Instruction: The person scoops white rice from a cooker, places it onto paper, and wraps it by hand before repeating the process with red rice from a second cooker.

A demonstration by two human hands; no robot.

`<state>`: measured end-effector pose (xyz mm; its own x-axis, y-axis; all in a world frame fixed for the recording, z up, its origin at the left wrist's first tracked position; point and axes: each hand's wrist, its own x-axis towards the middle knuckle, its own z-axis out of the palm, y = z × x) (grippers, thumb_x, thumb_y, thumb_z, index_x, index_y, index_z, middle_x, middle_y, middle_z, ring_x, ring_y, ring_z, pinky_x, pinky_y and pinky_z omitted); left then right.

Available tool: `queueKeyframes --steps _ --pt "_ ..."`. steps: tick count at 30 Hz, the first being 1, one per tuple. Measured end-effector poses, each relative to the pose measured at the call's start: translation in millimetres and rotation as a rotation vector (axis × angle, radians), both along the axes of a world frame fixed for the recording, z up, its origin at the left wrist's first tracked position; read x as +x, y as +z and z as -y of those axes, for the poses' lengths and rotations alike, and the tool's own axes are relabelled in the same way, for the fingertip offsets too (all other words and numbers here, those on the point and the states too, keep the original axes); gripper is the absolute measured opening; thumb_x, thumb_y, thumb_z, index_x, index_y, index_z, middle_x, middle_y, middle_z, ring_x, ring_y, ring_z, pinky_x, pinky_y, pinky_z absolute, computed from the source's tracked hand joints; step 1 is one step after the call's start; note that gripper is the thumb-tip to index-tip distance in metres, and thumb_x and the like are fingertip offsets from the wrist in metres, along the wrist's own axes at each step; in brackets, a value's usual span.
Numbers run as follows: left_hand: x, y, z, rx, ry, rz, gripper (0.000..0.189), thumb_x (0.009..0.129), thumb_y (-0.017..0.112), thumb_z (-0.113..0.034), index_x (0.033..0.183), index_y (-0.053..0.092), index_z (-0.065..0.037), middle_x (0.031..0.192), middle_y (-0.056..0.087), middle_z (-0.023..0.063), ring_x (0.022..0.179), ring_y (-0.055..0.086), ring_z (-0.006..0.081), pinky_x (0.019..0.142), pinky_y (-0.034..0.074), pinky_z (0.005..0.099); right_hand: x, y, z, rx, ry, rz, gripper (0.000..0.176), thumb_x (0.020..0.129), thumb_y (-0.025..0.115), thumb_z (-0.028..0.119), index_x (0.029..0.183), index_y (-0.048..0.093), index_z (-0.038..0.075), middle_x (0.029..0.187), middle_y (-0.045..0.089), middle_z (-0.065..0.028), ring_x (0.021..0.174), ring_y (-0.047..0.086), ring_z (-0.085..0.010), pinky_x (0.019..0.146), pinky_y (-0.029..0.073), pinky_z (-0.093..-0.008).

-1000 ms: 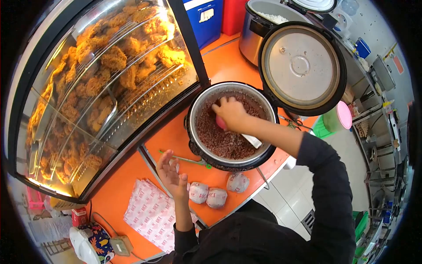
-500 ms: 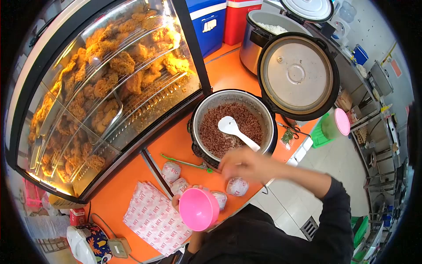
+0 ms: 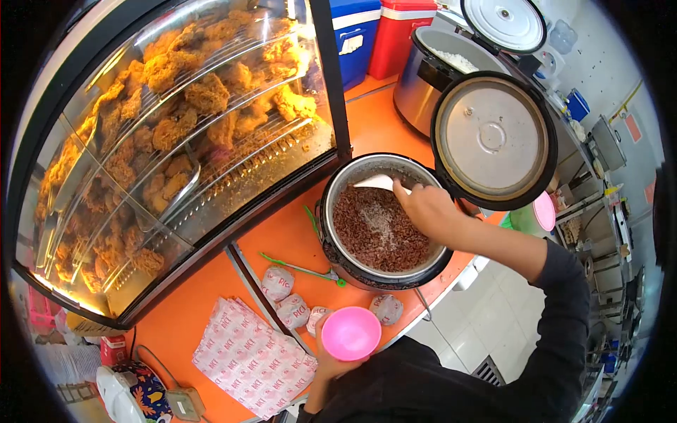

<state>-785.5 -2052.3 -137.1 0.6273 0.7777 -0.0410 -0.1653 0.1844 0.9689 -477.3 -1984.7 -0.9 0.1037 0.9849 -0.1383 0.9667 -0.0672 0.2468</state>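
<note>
My right hand [image 3: 431, 211] reaches into the open rice cooker [image 3: 438, 266] and grips the handle of a white rice paddle [image 3: 375, 182]. The paddle's blade lies at the far side of the pot, against reddish-brown rice [image 3: 374, 233]. Low in front of me, my left hand [image 3: 337, 363] holds a pink bowl [image 3: 352, 333] with its mouth tipped toward the camera; no food shows inside. Several paper-wrapped round packets [image 3: 292, 311] sit beside the bowl. A stack of printed wrapping paper [image 3: 254, 363] lies to the left.
A glass display case [image 3: 190, 141] of fried chicken fills the left. Green-handled tongs [image 3: 303, 268] lie before the cooker. Behind stands another cooker [image 3: 416, 99] with white rice, its lid [image 3: 493, 137] raised. Blue [image 3: 350, 49] and red [image 3: 398, 35] cool boxes stand at the back.
My right hand has moved into the pot and taken hold of the paddle, whose blade has swung to the far side. The pink bowl has shifted right in the view.
</note>
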Motion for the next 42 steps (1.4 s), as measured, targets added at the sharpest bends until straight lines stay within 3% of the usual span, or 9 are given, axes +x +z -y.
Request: queueKeyframes --steps 5,9,16,21,28,31,34,39,42 --pt "33 22 -69 0.631 -0.207 -0.175 0.088 0.046 0.083 -0.030 0.122 0.041 -0.013 0.141 0.014 0.0245 0.134 0.004 0.0392 0.105 0.022 0.0468 -26 -37 -13 0.059 0.026 0.371 0.049 0.077 0.049 0.008 0.125 0.044 0.004 0.063 0.048 -0.0058 0.051 0.056 -0.0178 0.037 0.044 -0.0276" --pt "41 12 -90 0.485 -0.586 -0.288 0.083 0.046 0.079 -0.030 0.122 0.047 -0.016 0.141 -0.004 0.0316 0.132 -0.013 0.0401 0.108 0.015 0.0460 -19 -46 -35 -0.035 0.101 0.325 0.051 0.073 0.054 0.010 0.122 0.044 -0.002 0.059 0.053 -0.0078 0.048 0.055 -0.0163 0.040 0.045 -0.0273" --pt "48 13 -96 0.483 -0.451 -0.152 0.080 0.047 0.079 -0.029 0.121 0.051 -0.016 0.139 -0.009 0.0341 0.132 -0.006 0.0418 0.108 0.015 0.0452 23 -29 -76 -0.240 0.350 0.003 0.015 0.072 0.055 0.011 0.080 0.059 -0.001 0.061 0.061 -0.0118 0.056 0.063 -0.0258 0.046 0.049 -0.0375" --pt "48 11 -79 0.475 -0.382 -0.027 0.082 0.046 0.081 -0.031 0.121 0.051 -0.018 0.138 -0.014 0.0351 0.132 -0.009 0.0410 0.108 0.011 0.0448 -27 12 21 -0.342 0.175 -0.137 0.050 0.075 0.052 0.007 0.121 0.041 -0.006 0.057 0.057 -0.0123 0.050 0.060 -0.0257 0.042 0.046 -0.0369" --pt "49 4 -68 0.435 -0.404 -0.014 0.084 0.044 0.084 -0.033 0.119 0.053 -0.013 0.140 -0.021 0.0259 0.133 -0.011 0.0378 0.108 0.006 0.0465 -21 -24 -21 -0.060 -0.124 0.371 0.051 0.075 0.053 0.008 0.123 0.042 -0.006 0.062 0.058 -0.0070 0.054 0.060 -0.0155 0.042 0.046 -0.0232" --pt "49 7 -70 0.409 -0.440 -0.035 0.084 0.044 0.084 -0.034 0.120 0.053 -0.014 0.139 -0.022 0.0276 0.132 -0.012 0.0382 0.108 0.005 0.0467 -7 -57 -36 -0.210 0.164 0.286 0.046 0.074 0.055 0.011 0.112 0.046 -0.014 0.061 0.062 -0.0092 0.054 0.063 -0.0184 0.043 0.049 -0.0290" --pt "53 10 -72 0.548 -0.425 -0.030 0.085 0.045 0.083 -0.032 0.122 0.051 -0.017 0.136 -0.016 0.0363 0.130 -0.014 0.0414 0.108 0.011 0.0446 -3 -38 -26 -0.253 0.107 -0.037 0.041 0.074 0.056 0.013 0.106 0.051 -0.012 0.067 0.063 -0.0134 0.061 0.065 -0.0188 0.048 0.050 -0.0304" --pt "50 8 -63 0.498 -0.451 -0.052 0.087 0.045 0.083 -0.034 0.123 0.050 -0.016 0.135 -0.017 0.0369 0.129 -0.012 0.0437 0.107 0.012 0.0455 -47 16 15 -0.309 0.217 0.052 0.044 0.077 0.050 0.011 0.115 0.046 -0.011 0.059 0.060 -0.0077 0.053 0.062 -0.0184 0.040 0.046 -0.0313" --pt "49 4 -61 0.462 -0.447 -0.029 0.087 0.046 0.083 -0.034 0.124 0.049 -0.017 0.136 -0.017 0.0364 0.129 -0.014 0.0440 0.107 0.011 0.0456 -41 36 -23 -0.241 -0.082 0.418 0.057 0.069 0.062 0.012 0.118 0.045 -0.012 0.072 0.064 -0.0077 0.064 0.063 -0.0130 0.048 0.046 -0.0223"
